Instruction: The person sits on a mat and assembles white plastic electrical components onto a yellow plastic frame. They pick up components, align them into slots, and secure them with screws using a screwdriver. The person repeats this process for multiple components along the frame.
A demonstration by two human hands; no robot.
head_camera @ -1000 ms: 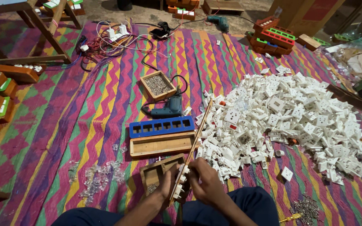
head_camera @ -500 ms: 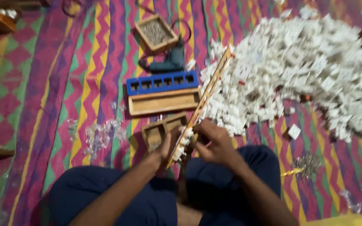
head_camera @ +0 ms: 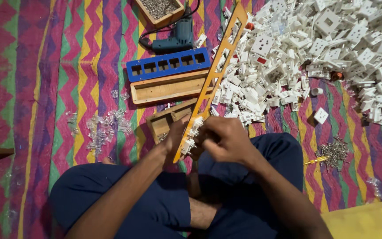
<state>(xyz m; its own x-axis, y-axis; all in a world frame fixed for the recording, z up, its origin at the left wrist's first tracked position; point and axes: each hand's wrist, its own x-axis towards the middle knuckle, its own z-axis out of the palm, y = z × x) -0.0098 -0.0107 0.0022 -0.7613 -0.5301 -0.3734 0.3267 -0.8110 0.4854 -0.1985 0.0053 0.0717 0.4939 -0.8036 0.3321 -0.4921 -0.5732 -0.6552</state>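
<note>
From the head view, looking straight down at a person seated cross-legged on a zigzag-striped floor mat [head_camera: 45,88], both hands work on a long orange strip frame [head_camera: 215,71] with a row of cut-outs, which runs diagonally from the lap up toward the top of the view. The left hand [head_camera: 177,135] is closed around the frame's lower end, its grip steadying the strip from the left edge, while the right hand [head_camera: 224,139] is closed with fingers curled over a white socket module [head_camera: 190,144] seated at that lower end; exactly how the fingertips pinch it is hidden by the hand itself. A few white modules already sit in the lowest openings, and the cut-outs higher up look empty, so the step in hand seems to be pressing modules into the frame one after another, with most of the strip still to fill. A large heap of white modules [head_camera: 315,48] lies to the right, touching the frame's upper part. Just left of the frame lie a blue slotted frame [head_camera: 169,64] and a wooden tray [head_camera: 169,88] beside it, with a blue power drill [head_camera: 175,37] and a box of screws [head_camera: 160,9] beyond. A loose pile of screws [head_camera: 334,152] with a small yellow screwdriver [head_camera: 315,160] rests near the right knee. The next move likely calls for firm, square pressure so the module seats flush, then a fresh piece from the heap.
</note>
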